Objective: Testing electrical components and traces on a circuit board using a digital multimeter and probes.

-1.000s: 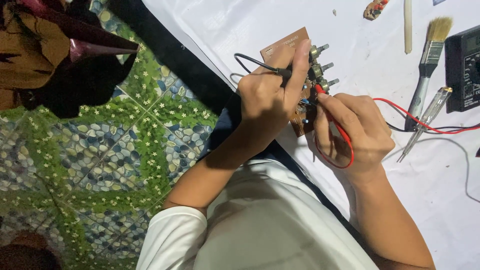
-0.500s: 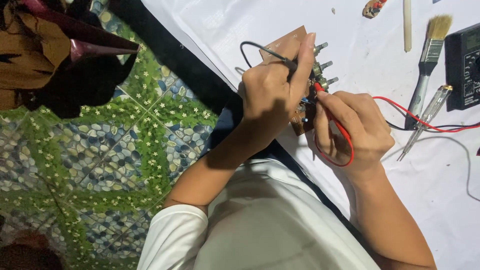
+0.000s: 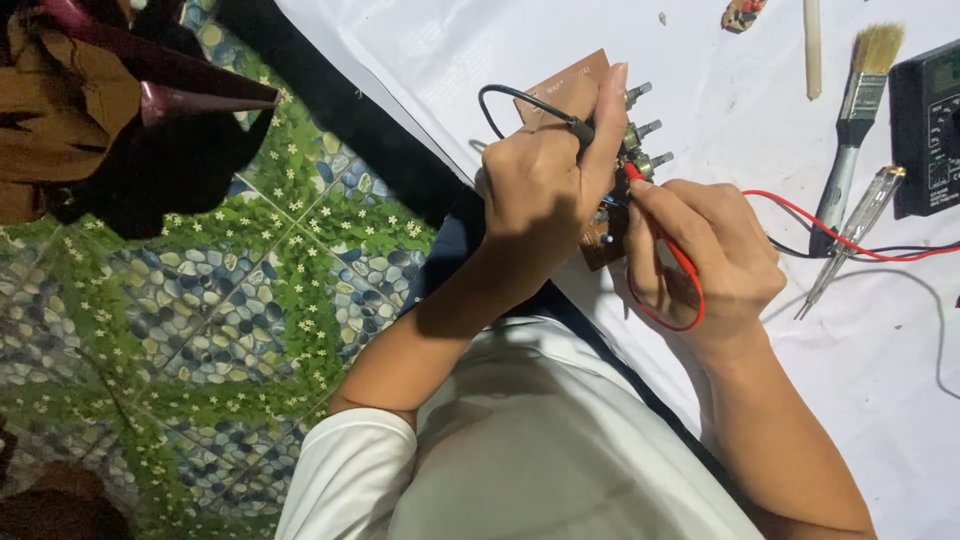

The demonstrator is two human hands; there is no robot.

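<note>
A brown circuit board [image 3: 565,85] with several metal knob shafts along one edge lies on a white sheet [image 3: 700,60]. My left hand [image 3: 545,185] covers much of the board and pinches a black test probe [image 3: 578,127] whose black lead loops out to the left. My right hand [image 3: 705,250] grips a red test probe [image 3: 640,180] right beside it, tip down on the board; its red lead [image 3: 800,215] curls under my palm and runs off to the right. The probe tips are hidden by my fingers.
A black multimeter [image 3: 925,125] sits at the right edge. A paintbrush [image 3: 850,120] and a clear-handled tester screwdriver [image 3: 850,235] lie next to it, a pale stick [image 3: 812,45] further up. Green pebble-pattern floor [image 3: 230,300] and dark cloth [image 3: 130,130] lie to the left.
My left hand has slid slightly up over the board with the black probe. The right hand has stayed put with the red probe.
</note>
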